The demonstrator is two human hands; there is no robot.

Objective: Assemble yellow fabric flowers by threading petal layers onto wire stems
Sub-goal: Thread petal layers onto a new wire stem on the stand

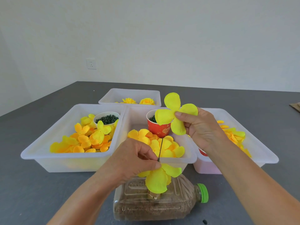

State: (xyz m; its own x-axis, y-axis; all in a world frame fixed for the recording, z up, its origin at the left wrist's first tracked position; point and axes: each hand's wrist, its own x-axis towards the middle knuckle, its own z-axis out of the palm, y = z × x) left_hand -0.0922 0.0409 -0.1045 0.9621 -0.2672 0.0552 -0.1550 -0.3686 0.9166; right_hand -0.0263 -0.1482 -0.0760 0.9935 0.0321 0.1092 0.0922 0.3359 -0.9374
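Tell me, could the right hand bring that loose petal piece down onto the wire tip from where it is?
Probably yes. The right hand pinches the petal piece up above the wire, whose tip stands bare and upright. The left hand pinches the wire lower down, so nothing appears to block the way.

This looks like a small hand-craft workroom, plain and bare. A grey bench [48, 184] stands against a white wall [162, 38] that carries only one power socket [91, 63]. On the bench are several white plastic trays [40, 155], sorted like stock: loose yellow petals [84, 138] in some, finished flowers [138, 101] in the far one, and cups of small dark green parts [107, 119]. A plastic bottle [154, 203] filled with brown grains lies on its side near the front edge, working as a simple home-made stand.
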